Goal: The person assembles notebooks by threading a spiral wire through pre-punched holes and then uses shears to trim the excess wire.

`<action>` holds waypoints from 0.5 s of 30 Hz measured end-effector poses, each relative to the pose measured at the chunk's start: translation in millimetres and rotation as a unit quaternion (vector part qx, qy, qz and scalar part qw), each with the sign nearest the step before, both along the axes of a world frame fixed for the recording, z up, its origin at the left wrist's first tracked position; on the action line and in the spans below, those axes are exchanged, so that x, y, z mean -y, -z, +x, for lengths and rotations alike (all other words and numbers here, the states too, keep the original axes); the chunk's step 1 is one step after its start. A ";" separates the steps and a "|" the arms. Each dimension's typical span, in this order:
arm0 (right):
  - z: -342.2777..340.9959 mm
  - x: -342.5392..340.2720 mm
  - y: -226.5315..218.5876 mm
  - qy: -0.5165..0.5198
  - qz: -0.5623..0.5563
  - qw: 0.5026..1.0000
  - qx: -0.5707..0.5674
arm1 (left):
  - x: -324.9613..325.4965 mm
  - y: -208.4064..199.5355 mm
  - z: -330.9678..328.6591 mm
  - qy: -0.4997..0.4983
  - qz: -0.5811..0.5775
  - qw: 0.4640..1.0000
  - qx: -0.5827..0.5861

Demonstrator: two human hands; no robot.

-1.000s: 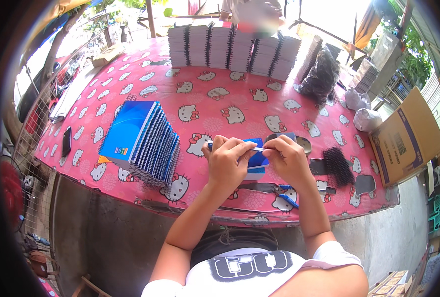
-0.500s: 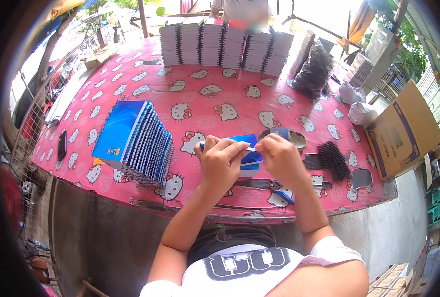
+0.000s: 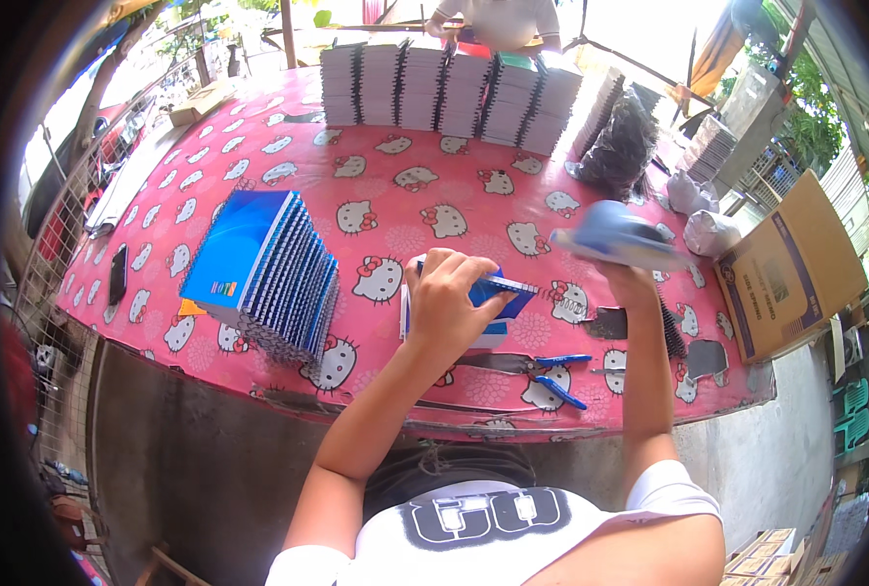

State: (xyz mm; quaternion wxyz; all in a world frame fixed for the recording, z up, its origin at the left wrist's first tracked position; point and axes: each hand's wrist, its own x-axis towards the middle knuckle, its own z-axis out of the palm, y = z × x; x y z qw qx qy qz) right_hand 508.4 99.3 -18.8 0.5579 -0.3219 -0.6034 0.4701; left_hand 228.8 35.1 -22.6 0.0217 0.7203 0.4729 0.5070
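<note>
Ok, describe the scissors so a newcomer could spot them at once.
Find the pink cartoon-cat tablecloth and follow its near edge. The scissors lie there, just below the left hand holding a blue notebook. Blue handles and dark blades set them apart from the stacked notebooks to the left.

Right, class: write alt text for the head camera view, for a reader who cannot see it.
A person's left hand holds a blue notebook on a pink cartoon-cat tablecloth, while the right hand lifts a blurred blue object. A fanned stack of blue spiral notebooks lies to the left.
</note>
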 end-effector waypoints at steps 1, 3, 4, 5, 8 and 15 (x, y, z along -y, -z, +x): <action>-2.3 1.1 -3.5 -0.040 0.000 0.996 0.085 | -0.9 -1.2 1.9 -0.002 -0.009 1.000 0.001; -9.0 -3.2 -11.2 -0.122 0.000 0.960 0.253 | 0.2 -7.7 2.2 0.014 -0.040 0.999 0.013; -20.5 -5.8 -18.6 0.026 0.036 0.907 0.420 | -0.3 -10.9 1.4 0.020 -0.053 0.998 0.024; -24.2 -3.1 -17.1 -0.045 0.012 0.965 0.260 | -0.6 -10.0 0.3 0.025 -0.056 0.998 0.025; -31.4 3.7 -12.1 -0.114 0.000 0.993 0.043 | -2.4 -4.7 -3.2 0.039 -0.042 0.998 0.024; -57.1 -7.1 -33.2 -0.041 -0.015 0.947 0.317 | -3.7 3.2 -23.0 0.016 -0.076 0.987 0.143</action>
